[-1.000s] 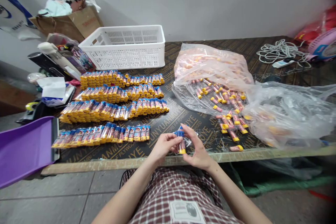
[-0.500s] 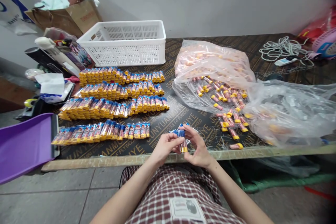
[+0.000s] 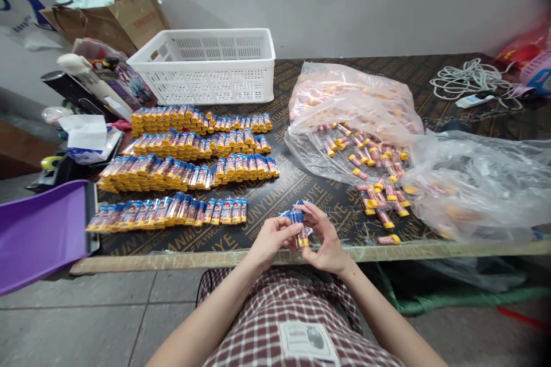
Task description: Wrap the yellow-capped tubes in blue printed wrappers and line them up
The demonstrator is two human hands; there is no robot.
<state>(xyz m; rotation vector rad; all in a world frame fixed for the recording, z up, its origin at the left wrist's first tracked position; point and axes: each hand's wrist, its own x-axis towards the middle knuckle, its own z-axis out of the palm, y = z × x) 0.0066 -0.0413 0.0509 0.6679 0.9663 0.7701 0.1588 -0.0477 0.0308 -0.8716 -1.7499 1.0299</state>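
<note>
Four rows of blue-topped tubes (image 3: 185,172) laid out, one small tube (image 3: 302,236) in hand

From my distant post, I look down through the head camera at a dark printed table (image 3: 258,206). The small tube, blue at the top and yellow at the bottom, is held slightly tilted above the near edge, between both hands. The left hand (image 3: 273,239) has it pinched from the side, thumb against fingers. The right hand (image 3: 323,241) is curved half open and takes it end to end, fingertips by the blue top, thumb by the yellow bottom; how hard it presses I cannot tell. Blue-and-white pieces (image 3: 310,231) lie behind the fingers, too hidden for me to name.

To the left, I judge the four rows to be the finished share: the back three stacked in layers, the front one lower and shorter. A white basket (image 3: 224,85) stands behind them. To the right, loose tubes (image 3: 384,218) with yellow ends but no blue tops spill from a clear bag (image 3: 353,92). With the bag bulging, I judge that plenty is left.
</note>
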